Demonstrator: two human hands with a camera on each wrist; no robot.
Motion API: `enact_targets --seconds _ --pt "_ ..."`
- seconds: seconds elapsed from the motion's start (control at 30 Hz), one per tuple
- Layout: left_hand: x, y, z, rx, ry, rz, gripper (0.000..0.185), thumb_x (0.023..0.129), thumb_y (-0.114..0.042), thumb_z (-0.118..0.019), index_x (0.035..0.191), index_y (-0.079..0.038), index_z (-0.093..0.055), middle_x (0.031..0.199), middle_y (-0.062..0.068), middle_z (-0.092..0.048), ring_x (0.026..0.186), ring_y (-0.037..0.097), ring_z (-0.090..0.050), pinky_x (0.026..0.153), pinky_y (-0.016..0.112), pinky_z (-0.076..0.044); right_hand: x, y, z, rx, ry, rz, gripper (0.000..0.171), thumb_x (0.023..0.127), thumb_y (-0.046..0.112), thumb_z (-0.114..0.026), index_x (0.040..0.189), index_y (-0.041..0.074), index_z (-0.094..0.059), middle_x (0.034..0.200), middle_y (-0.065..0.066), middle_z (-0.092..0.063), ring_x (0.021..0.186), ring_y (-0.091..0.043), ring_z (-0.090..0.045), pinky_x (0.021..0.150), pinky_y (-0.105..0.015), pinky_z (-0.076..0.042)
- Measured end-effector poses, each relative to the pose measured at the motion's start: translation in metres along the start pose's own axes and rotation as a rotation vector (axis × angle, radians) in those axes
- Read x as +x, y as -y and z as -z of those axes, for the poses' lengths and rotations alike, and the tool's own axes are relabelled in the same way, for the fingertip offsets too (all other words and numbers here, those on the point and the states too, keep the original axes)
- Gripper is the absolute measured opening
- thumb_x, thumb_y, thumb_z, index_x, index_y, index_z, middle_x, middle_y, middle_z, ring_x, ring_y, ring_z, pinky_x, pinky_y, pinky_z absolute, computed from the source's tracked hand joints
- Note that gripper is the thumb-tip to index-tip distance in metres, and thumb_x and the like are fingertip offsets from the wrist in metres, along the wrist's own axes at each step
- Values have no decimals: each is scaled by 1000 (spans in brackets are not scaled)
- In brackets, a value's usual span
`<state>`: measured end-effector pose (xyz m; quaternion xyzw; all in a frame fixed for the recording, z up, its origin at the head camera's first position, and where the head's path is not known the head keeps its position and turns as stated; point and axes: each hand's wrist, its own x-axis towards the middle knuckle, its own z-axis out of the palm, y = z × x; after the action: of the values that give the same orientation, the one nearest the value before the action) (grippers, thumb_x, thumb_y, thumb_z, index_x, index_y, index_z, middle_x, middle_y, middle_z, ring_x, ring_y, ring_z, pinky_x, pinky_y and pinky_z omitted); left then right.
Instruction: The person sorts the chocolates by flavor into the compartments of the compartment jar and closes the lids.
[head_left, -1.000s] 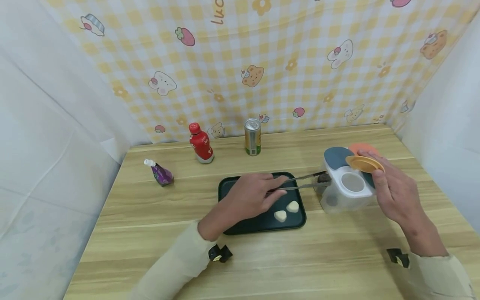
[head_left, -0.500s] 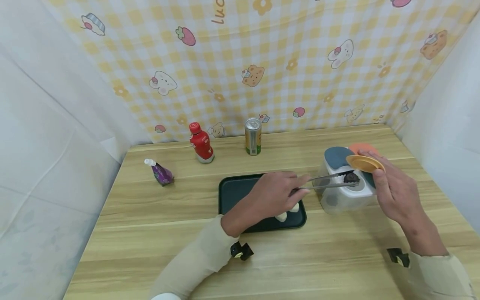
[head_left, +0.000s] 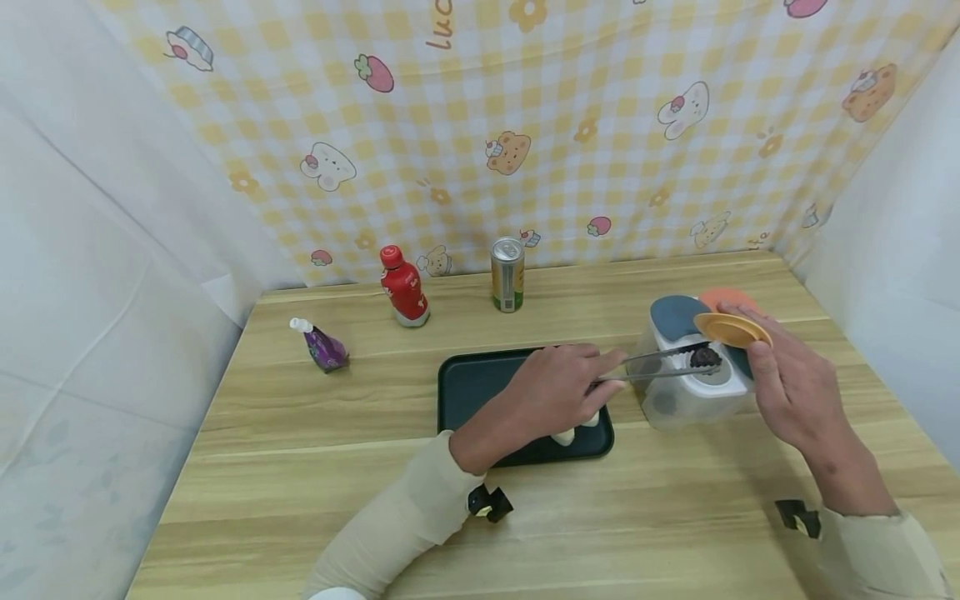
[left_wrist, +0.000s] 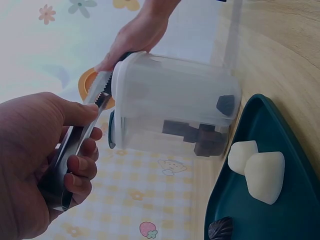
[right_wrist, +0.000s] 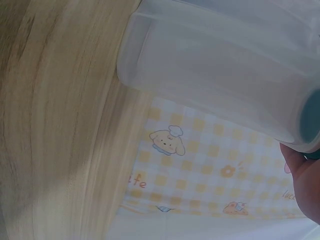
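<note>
My left hand (head_left: 551, 390) grips metal tongs (head_left: 656, 375). Between their tips sits a dark, ridged piece (head_left: 705, 358), right at the round opening of a clear, white-topped storage container (head_left: 678, 404). At that opening my right hand (head_left: 806, 392) holds a raised orange lid (head_left: 731, 331), thumb on its near edge. Several dark chunks (left_wrist: 205, 140) show through the container wall in the left wrist view. Left of the container, partly under my left arm, lies a dark green tray (head_left: 476, 379) bearing two white pieces (left_wrist: 265, 177) and another dark ridged piece (left_wrist: 221, 229).
Behind the tray stand a red bottle (head_left: 405, 290) and a can (head_left: 507, 277). A purple pouch with a white cap (head_left: 324, 346) is at the left. The container has other lids, blue (head_left: 678, 317) and coral (head_left: 727, 298). A checked cloth (head_left: 450, 167) hangs behind the table.
My left hand has moved right, carrying the tongs and dark piece from the container's left side to above its opening. My right hand stays at the orange lid.
</note>
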<state>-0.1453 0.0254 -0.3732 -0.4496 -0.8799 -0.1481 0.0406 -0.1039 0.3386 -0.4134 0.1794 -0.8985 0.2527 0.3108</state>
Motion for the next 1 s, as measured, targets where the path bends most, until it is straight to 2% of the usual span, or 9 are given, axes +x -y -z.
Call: enact_targets --seconds 0.23,0.47,0.63,0.83,1.0 --pt "1 0 -1 1 3 2 43 108 -38 -55 145 -17 -62 110 -3 -72 79 4 -62 62 20 -44 1 1 1 4 19 -10 46 114 28 -32 147 10 -59 151 -12 -53 139 -1 -40 62 -32 -39" --pt "0 1 0 4 7 -2 43 108 -38 -55 146 -18 -62 117 -2 -71 86 6 -65 67 21 -48 0 0 0 -2 7 -10 44 114 25 -34 147 10 -59 150 -11 -53 139 -1 -40 66 -34 -39" --pt "-2 2 0 -3 -12 -3 43 107 -38 -56 144 -17 -64 111 -2 -72 77 4 -60 61 19 -44 0 -2 -1 -7 -8 4 45 114 25 -34 145 9 -60 149 -11 -54 139 -2 -41 63 -34 -39" --pt "-10 9 0 -8 -84 -12 40 106 -37 -59 140 -17 -67 103 -3 -71 68 3 -55 55 19 -38 1 1 1 1 9 -7 45 114 27 -33 146 10 -60 150 -12 -54 137 2 -40 57 -31 -38" --pt "-24 18 -1 -5 -94 0 40 106 -37 -59 140 -16 -67 102 -2 -70 67 5 -56 53 19 -39 2 2 2 6 23 -14 49 114 32 -31 147 11 -59 150 -11 -54 138 2 -40 58 -29 -38"
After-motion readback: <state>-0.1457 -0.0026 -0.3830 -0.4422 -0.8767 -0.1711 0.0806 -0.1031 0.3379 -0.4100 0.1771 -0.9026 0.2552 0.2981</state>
